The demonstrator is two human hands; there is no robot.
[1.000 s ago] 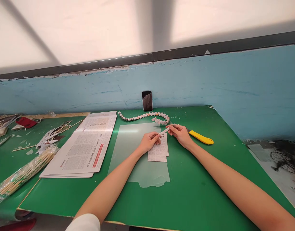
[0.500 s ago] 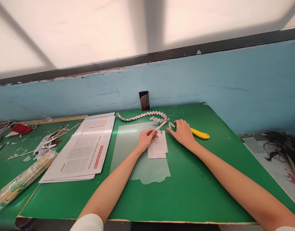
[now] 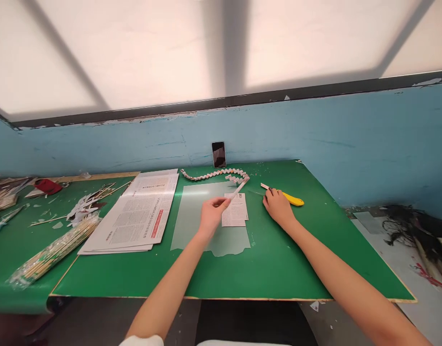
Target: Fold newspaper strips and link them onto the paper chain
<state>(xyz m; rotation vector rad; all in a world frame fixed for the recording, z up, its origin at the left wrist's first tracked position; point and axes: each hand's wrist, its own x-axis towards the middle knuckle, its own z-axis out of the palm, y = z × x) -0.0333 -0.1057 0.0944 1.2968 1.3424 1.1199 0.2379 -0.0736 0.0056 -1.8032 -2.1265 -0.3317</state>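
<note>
My left hand (image 3: 212,215), over the frosted sheet, pinches a narrow folded paper strip (image 3: 239,189). The strip slants up to the right, its far end close to a zigzag chain of folded paper (image 3: 221,173). Small cut newspaper pieces (image 3: 234,215) lie beneath it on the translucent sheet (image 3: 192,211). To the right, my right hand (image 3: 277,206) is closed over a yellow-handled utility knife (image 3: 294,200). A thin pale tip sticks out beyond its fingers; I cannot tell whether it is blade or paper. The fingers hide the knife's middle.
Stacked newspaper sheets (image 3: 134,216) lie at the left, beside a plastic-wrapped bundle of sticks (image 3: 57,252). Paper scraps and a red item (image 3: 47,186) are farther left. A phone (image 3: 218,154) leans against the blue wall. The green table's (image 3: 278,269) front edge is near my forearms.
My right hand has come down and closed over the knife; before, its thumb and fingers were apart. My left hand still pinches the strip. The camera view has shifted.
</note>
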